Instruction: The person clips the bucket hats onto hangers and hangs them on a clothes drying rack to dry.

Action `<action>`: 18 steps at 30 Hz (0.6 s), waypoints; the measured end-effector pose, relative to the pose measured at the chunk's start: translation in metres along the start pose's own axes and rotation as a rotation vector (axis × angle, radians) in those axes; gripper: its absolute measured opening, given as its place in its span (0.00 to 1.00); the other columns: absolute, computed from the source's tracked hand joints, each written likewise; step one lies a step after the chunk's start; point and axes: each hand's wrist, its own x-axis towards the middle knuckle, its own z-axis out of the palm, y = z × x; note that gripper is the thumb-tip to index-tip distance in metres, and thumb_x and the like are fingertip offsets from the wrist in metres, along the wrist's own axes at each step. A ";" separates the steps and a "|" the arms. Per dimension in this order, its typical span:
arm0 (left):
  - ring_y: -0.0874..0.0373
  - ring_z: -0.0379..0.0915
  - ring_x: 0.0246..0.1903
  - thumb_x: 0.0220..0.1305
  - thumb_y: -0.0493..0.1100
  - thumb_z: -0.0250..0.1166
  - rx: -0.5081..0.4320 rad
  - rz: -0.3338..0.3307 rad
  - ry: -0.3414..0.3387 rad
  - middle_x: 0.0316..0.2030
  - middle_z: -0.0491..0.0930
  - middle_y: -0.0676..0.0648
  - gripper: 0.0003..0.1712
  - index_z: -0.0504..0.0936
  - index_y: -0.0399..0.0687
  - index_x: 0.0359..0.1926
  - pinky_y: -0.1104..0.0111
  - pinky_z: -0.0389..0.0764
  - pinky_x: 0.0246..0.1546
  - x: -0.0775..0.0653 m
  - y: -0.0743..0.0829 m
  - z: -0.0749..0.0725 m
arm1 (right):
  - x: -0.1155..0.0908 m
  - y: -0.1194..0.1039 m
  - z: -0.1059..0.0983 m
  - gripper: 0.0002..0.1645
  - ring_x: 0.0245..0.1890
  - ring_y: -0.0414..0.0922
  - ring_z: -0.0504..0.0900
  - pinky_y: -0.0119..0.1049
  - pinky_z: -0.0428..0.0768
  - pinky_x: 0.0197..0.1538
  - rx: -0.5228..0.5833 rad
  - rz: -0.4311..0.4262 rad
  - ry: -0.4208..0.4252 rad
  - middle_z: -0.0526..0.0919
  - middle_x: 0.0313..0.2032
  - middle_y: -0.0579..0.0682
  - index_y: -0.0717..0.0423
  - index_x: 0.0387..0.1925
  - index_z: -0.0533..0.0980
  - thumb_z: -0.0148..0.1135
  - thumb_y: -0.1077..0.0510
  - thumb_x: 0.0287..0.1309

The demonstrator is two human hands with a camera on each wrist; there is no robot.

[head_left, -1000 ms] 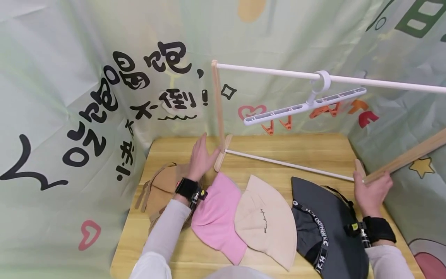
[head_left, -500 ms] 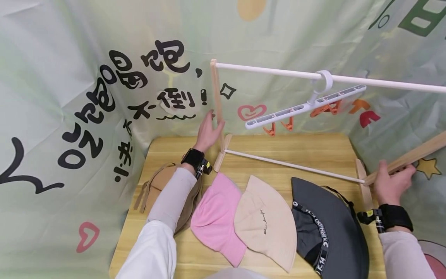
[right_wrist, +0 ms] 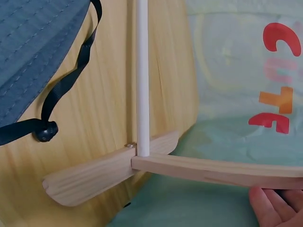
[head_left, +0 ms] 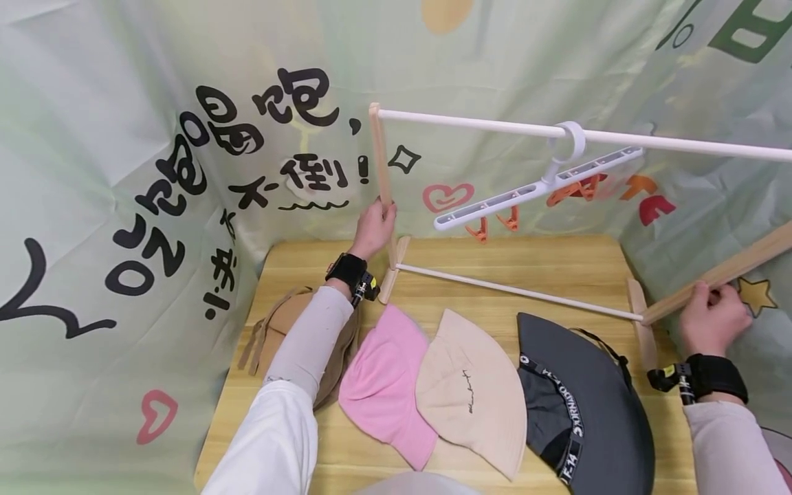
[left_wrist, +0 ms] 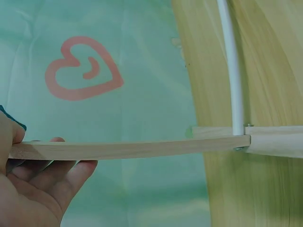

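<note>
A small rack with wooden posts and white bars stands on the wooden table [head_left: 297,265]. My left hand [head_left: 373,228] grips its left post [head_left: 380,155] around mid-height; the left wrist view shows fingers curled under the wooden post [left_wrist: 142,148]. On the other side, my right hand [head_left: 714,320] holds the right post [head_left: 749,260] above its foot. Only some fingertips [right_wrist: 266,205] of that hand show beneath the post [right_wrist: 213,169] in the right wrist view. From the top bar [head_left: 470,124] hangs a white hanger [head_left: 495,203] with orange clips [head_left: 510,218].
Several hats lie in a row in front of the rack: a brown one [head_left: 281,323] partly behind my left sleeve, a pink one [head_left: 386,388], a beige one [head_left: 473,385] overlapping it, and a dark grey one [head_left: 609,405] with a strap. A printed curtain [head_left: 185,41] surrounds the table.
My left hand has risen from the foot of the left post and closed round it. The right hand has slid outward and up along the right post. The hats stay where they were.
</note>
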 end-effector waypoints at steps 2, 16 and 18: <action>0.53 0.70 0.28 0.83 0.46 0.51 0.008 -0.003 0.005 0.31 0.72 0.45 0.18 0.78 0.36 0.58 0.65 0.76 0.30 0.000 -0.002 -0.002 | 0.001 -0.003 0.002 0.28 0.55 0.65 0.71 0.46 0.67 0.63 -0.018 -0.020 -0.021 0.59 0.25 0.15 0.70 0.58 0.79 0.49 0.50 0.75; 0.56 0.64 0.20 0.84 0.47 0.49 0.098 0.000 0.059 0.24 0.68 0.48 0.19 0.78 0.36 0.42 0.67 0.69 0.20 -0.006 -0.018 -0.019 | 0.017 -0.015 0.034 0.28 0.43 0.52 0.76 0.32 0.66 0.49 -0.055 -0.058 -0.061 0.59 0.26 0.15 0.66 0.60 0.79 0.50 0.48 0.76; 0.56 0.64 0.20 0.84 0.47 0.49 0.121 -0.003 0.074 0.24 0.68 0.48 0.20 0.78 0.36 0.40 0.67 0.69 0.20 -0.007 -0.022 -0.024 | 0.017 -0.019 0.042 0.29 0.49 0.59 0.76 0.40 0.68 0.54 -0.045 -0.046 -0.080 0.61 0.28 0.17 0.67 0.61 0.78 0.49 0.48 0.76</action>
